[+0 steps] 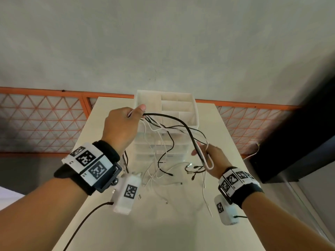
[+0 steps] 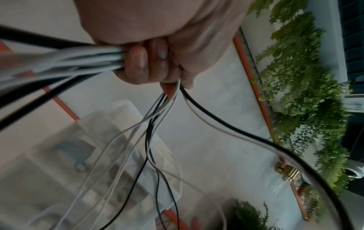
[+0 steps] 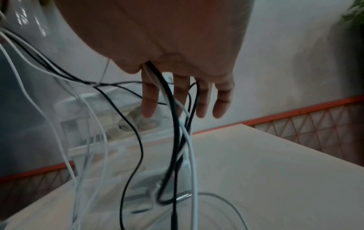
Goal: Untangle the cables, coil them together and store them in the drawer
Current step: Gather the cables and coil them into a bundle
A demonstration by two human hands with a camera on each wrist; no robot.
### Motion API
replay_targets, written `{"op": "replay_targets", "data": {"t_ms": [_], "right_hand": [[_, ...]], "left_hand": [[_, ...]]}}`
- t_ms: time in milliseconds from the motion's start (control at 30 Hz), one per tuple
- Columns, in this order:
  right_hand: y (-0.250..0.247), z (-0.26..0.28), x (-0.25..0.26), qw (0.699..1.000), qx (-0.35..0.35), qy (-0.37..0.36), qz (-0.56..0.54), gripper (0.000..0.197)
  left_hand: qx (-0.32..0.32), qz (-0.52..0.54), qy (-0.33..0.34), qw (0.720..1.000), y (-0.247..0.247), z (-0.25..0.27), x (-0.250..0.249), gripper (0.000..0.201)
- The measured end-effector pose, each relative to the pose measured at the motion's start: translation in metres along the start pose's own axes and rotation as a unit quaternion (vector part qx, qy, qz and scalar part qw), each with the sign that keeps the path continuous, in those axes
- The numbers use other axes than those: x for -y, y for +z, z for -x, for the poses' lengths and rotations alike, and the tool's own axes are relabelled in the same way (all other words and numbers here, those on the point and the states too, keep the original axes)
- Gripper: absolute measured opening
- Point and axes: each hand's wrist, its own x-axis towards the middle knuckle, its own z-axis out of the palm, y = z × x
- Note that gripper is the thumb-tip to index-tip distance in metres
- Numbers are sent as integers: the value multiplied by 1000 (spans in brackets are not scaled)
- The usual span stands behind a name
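Note:
A tangle of black and white cables [image 1: 188, 131] hangs between my two hands above the white table [image 1: 163, 229]. My left hand [image 1: 123, 124] is raised and grips one gathered bunch of cables [image 2: 149, 132] in its curled fingers [image 2: 138, 62]. My right hand [image 1: 210, 156] is lower and to the right. It pinches a loop of thick black and white cable [image 3: 173, 124] under the thumb, with its fingers [image 3: 149, 99] straight. Loose plug ends [image 1: 172, 175] trail on the table. The translucent drawer unit [image 1: 193, 105] stands behind the cables, its drawers closed.
An orange mesh railing [image 1: 45, 124] runs behind the table. A dark piece of furniture [image 1: 299, 142] stands at the right. Green plants [image 2: 299, 93] and a brass tap [image 2: 285, 171] show in the left wrist view. The table's edges lie close on both sides.

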Motion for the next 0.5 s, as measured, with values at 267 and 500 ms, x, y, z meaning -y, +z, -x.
{"op": "replay_targets", "data": {"t_ms": [267, 500], "right_hand": [[-22, -2, 22, 991, -121, -1, 51, 71], [9, 9, -60, 952, 68, 200, 221, 49]], "left_hand": [[-28, 39, -71, 996, -9, -7, 17, 64], [-51, 123, -22, 991, -23, -13, -12, 59]]}}
